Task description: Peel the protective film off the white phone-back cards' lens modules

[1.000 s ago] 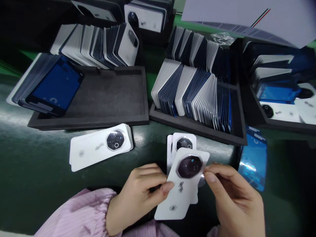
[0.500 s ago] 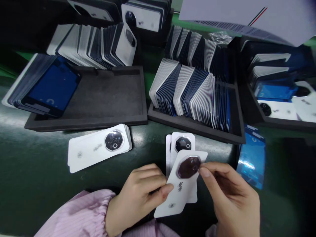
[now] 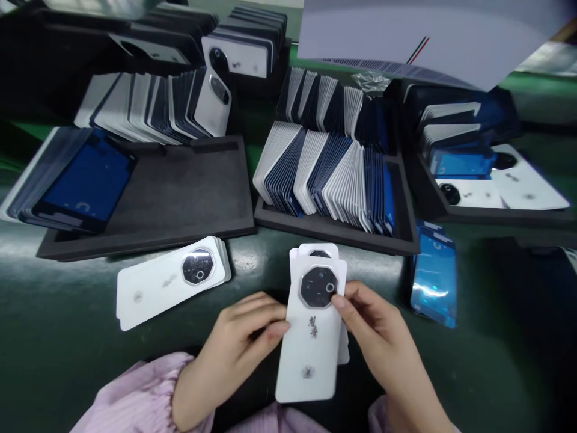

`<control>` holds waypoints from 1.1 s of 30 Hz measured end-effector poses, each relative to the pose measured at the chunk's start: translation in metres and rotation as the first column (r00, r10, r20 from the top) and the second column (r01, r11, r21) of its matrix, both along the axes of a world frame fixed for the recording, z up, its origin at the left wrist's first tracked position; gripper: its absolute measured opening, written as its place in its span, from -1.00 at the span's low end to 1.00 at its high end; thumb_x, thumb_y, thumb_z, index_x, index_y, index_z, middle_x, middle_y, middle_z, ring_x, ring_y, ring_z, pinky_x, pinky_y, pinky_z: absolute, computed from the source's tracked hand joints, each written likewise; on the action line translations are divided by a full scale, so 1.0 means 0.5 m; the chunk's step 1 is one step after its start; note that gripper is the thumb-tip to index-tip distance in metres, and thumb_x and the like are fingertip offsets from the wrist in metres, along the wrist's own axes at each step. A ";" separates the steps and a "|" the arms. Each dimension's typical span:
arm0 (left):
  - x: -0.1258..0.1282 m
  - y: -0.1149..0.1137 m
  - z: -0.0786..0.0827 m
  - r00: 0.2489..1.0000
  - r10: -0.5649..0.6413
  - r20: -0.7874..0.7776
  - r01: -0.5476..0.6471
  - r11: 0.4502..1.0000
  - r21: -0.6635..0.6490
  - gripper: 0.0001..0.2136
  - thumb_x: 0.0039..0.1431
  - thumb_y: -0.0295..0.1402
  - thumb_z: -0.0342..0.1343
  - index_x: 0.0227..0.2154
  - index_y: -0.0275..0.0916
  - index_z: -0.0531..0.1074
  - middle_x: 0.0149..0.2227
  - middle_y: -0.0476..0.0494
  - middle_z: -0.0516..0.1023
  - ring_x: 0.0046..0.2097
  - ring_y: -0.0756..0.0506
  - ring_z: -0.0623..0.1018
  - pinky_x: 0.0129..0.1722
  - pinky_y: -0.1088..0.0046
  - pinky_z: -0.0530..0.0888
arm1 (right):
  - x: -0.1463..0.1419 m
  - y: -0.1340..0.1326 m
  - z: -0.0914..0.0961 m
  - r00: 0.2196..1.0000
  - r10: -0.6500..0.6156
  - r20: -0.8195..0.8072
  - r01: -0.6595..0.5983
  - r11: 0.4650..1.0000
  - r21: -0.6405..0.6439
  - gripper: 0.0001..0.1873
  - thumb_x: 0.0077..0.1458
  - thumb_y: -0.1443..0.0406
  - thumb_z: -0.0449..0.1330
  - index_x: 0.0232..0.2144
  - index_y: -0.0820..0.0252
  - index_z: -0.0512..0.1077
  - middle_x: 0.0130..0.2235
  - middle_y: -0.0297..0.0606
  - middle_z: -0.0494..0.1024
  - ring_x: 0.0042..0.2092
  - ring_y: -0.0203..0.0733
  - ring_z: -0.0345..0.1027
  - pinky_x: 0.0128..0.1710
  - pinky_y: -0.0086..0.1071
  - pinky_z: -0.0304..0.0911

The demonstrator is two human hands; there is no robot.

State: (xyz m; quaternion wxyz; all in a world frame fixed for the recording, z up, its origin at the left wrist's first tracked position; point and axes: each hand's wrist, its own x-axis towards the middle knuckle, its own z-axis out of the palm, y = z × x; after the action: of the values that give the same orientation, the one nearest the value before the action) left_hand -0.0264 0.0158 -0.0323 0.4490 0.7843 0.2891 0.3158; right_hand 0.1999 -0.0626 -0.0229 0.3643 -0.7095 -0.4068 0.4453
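A white phone back cover (image 3: pixel 311 349) with a dark octagonal camera window and dark lettering is held nearly upright in front of me. My left hand (image 3: pixel 238 343) pinches its left edge between thumb and curled fingers. On the other side, my right hand (image 3: pixel 372 325) grips the right edge, the thumb lying at the lower right corner of the camera window and the fingers behind. More white covers (image 3: pixel 319 248) lie beneath, mostly hidden by the held one. To the left, a small stack of white covers (image 3: pixel 155 288) lies slanted on the dark table.
Dark foam trays (image 3: pixel 193 198) stand across the back, one with rows of white and navy panels (image 3: pixel 311 168). Blue film-covered panels (image 3: pixel 435 276) lie at right. White covers (image 3: pixel 523 180) rest in the far right tray. A white printed sheet (image 3: pixel 387 36) hangs over the back.
The held cover has turned from a slant to nearly upright, facing me. My right thumb has moved onto the camera window's corner. The whole view has shifted a little.
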 end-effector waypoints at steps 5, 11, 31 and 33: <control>-0.101 0.026 0.020 0.873 0.414 -0.258 -0.321 0.885 0.337 -0.79 0.41 -0.33 0.22 0.05 -0.10 0.56 -0.03 -0.14 0.65 -0.07 -0.19 0.64 -0.02 0.34 0.48 | 0.032 0.014 -0.012 0.986 -0.053 0.159 0.058 0.998 -0.029 -0.65 0.30 0.02 0.20 -0.35 0.12 0.56 -0.41 -0.30 0.61 -0.41 -0.15 0.43 -0.42 -0.33 0.27; -0.250 0.042 0.003 0.672 0.602 -0.431 -0.374 0.778 0.505 -0.55 0.38 -0.02 0.17 0.25 0.02 0.42 0.11 -0.26 0.53 0.08 -0.45 0.55 0.10 -0.03 0.45 | 0.029 0.024 -0.033 0.925 -0.114 0.362 0.130 0.991 -0.020 -0.64 0.21 -0.04 0.22 -0.21 0.11 0.51 -0.41 -0.28 0.59 -0.44 -0.09 0.40 -0.38 -0.26 0.23; -0.299 0.127 -0.032 0.651 0.455 -0.608 -0.235 0.882 0.409 -0.41 0.11 0.04 0.29 0.08 -0.26 0.45 0.01 -0.34 0.45 0.05 -0.49 0.56 0.10 -0.18 0.52 | 0.012 0.017 -0.023 0.909 -0.073 0.411 0.102 0.994 -0.048 -0.50 0.18 -0.05 0.14 0.04 0.06 0.46 -0.26 -0.29 0.65 -0.43 -0.09 0.39 -0.35 -0.21 0.28; -0.286 0.122 -0.028 0.647 0.462 -0.607 -0.247 0.880 0.406 -0.41 0.09 0.06 0.31 0.04 -0.27 0.45 0.00 -0.37 0.46 0.06 -0.52 0.56 0.10 -0.20 0.51 | 0.012 0.017 -0.025 0.909 -0.070 0.410 0.094 0.995 -0.038 -0.54 0.19 -0.04 0.15 0.02 0.05 0.47 -0.27 -0.31 0.65 -0.45 -0.10 0.39 -0.37 -0.22 0.27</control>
State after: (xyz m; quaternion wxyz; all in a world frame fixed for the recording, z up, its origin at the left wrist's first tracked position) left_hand -0.1693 0.0770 -0.0465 0.1193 0.8274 0.5348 0.1231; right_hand 0.2058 -0.0542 -0.0354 0.2693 -0.8133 -0.4310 0.2831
